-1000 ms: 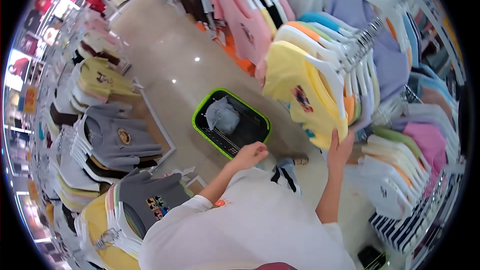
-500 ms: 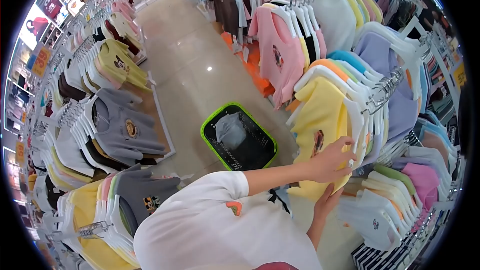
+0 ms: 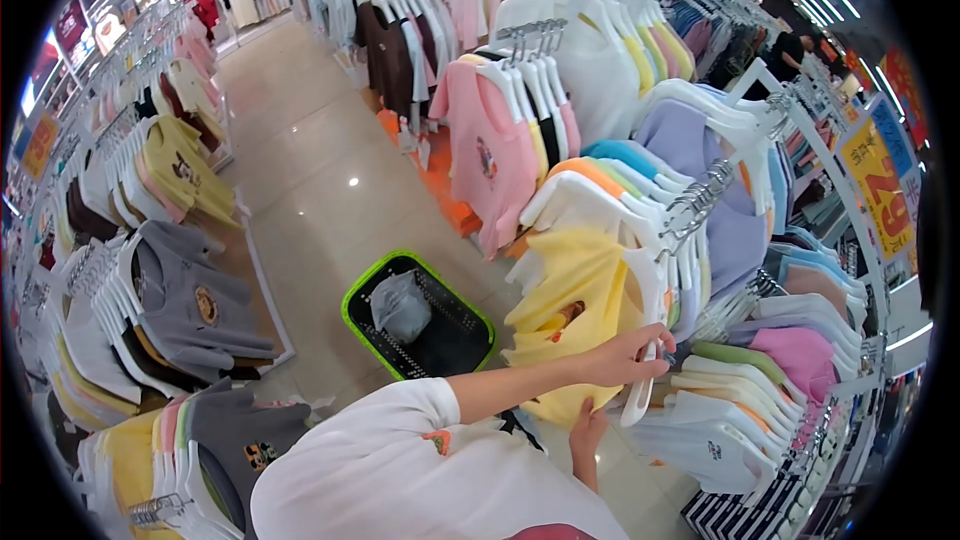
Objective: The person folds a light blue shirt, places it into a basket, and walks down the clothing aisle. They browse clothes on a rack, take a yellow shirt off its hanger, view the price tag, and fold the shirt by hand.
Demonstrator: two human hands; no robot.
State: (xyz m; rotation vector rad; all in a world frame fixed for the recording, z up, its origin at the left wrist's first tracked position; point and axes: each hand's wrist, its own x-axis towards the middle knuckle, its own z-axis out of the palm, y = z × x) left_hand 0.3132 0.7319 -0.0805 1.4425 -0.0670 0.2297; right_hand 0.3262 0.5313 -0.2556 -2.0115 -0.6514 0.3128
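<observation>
A yellow T-shirt [image 3: 570, 305] with a small print hangs bunched on a white hanger [image 3: 640, 392], which is tilted at the front of a rack of shirts. Across the shirt reaches my left hand [image 3: 628, 354], its fingers closed round the hanger near the right side of the shirt. Lower down, my right hand [image 3: 588, 428] pinches the shirt's bottom edge. Left of the shirt, a black basket with a green rim [image 3: 352, 290] stands on the floor and holds a grey plastic-wrapped bundle [image 3: 400, 306].
Racks of hanging shirts line both sides of a tiled aisle [image 3: 300, 170]. Grey shirts [image 3: 205, 285] hang at the left, a pink shirt [image 3: 487, 145] beyond the basket. A price sign [image 3: 880, 180] is at the right. Far back at upper right stands a person [image 3: 790, 55].
My left hand has come across from near the basket to the hanger. My right hand has moved down the shirt. The hanger and the yellow shirt have tilted, and the view has shifted.
</observation>
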